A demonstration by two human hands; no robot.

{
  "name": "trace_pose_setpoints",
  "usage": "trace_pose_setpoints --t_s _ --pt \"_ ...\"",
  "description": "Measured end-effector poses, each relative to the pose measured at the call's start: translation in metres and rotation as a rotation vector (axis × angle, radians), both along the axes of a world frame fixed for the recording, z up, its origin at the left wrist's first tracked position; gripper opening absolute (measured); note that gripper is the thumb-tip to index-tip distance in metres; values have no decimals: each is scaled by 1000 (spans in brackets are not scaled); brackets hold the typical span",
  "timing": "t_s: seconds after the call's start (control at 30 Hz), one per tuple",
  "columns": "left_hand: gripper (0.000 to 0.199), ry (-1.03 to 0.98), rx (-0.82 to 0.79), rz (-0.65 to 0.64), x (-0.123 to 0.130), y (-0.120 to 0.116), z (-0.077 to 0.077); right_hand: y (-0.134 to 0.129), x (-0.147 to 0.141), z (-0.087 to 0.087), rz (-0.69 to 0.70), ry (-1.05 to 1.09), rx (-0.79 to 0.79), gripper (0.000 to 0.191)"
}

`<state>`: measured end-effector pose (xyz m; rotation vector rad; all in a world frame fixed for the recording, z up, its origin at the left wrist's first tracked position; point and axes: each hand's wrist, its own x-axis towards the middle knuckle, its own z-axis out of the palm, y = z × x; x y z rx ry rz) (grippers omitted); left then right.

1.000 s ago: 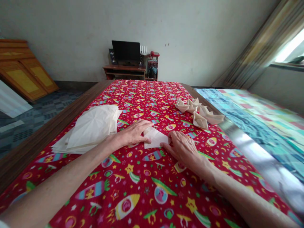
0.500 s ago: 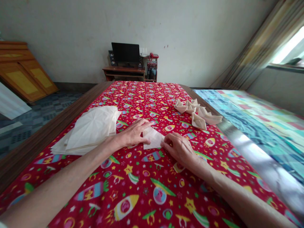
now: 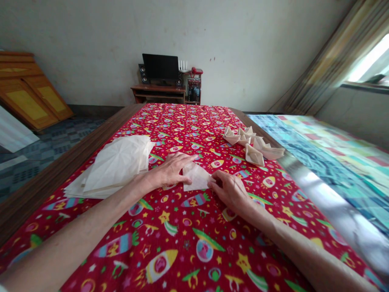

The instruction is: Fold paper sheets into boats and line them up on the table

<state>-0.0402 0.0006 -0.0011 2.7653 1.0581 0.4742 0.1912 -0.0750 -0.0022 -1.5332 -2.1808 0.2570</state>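
Note:
A small folded piece of white paper (image 3: 197, 177) lies on the red patterned cloth (image 3: 182, 227) between my hands. My left hand (image 3: 174, 169) rests at its left side, thumb on the paper and fingers spread apart along the top edge. At the paper's right corner, my right hand (image 3: 227, 187) is closed, with thumb and forefinger pinching the tip. Left of my left hand is a stack of white paper sheets (image 3: 117, 164) with creases. Several folded paper boats (image 3: 254, 155) sit together on the cloth at the right.
Dark wooden table edges (image 3: 24, 202) border the cloth. Beyond the far end are a desk with a monitor (image 3: 161, 67) and speakers. A bed with a blue checked cover (image 3: 328, 162) is at the right, a wooden cabinet (image 3: 33, 93) at the left.
My right hand has shifted very slightly to the right at the paper's corner. My left hand, the stack and the paper boats look unchanged.

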Motion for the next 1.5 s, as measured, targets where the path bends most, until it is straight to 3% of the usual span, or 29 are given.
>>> trace_pose_setpoints --t_s 0.1,0.3,0.4,0.47,0.63,0.7,1.0,1.2,1.27,1.4,1.5 --pt "82 -30 -74 25 1 0 0 1 0 -3 24 47 30 4" --pt "93 -69 -13 42 2 -1 1 4 3 -9 108 37 143 6" --pt "94 -39 -84 48 5 -4 3 9 5 -7 147 30 160 8" --pt "92 -20 -116 85 7 -7 4 16 7 -4 168 49 142 8" --pt "91 -23 33 112 11 -16 7 45 17 9 280 61 32 6" --pt "89 -29 24 135 13 -18 6 56 19 11 327 47 -3 5" --pt "76 -287 -192 342 16 -13 -3 60 8 -1 201 25 -4 20" --pt "72 -300 -254 375 16 -11 -1 61 1 -4 109 116 -69 13" --pt "63 -287 -250 361 14 -8 -2 61 0 -6 87 148 -62 11" --pt "22 -213 -205 330 11 -5 -3 59 -1 -9 104 209 -29 10" --pt "13 -197 -172 316 8 -6 -2 59 0 -10 138 229 7 5"
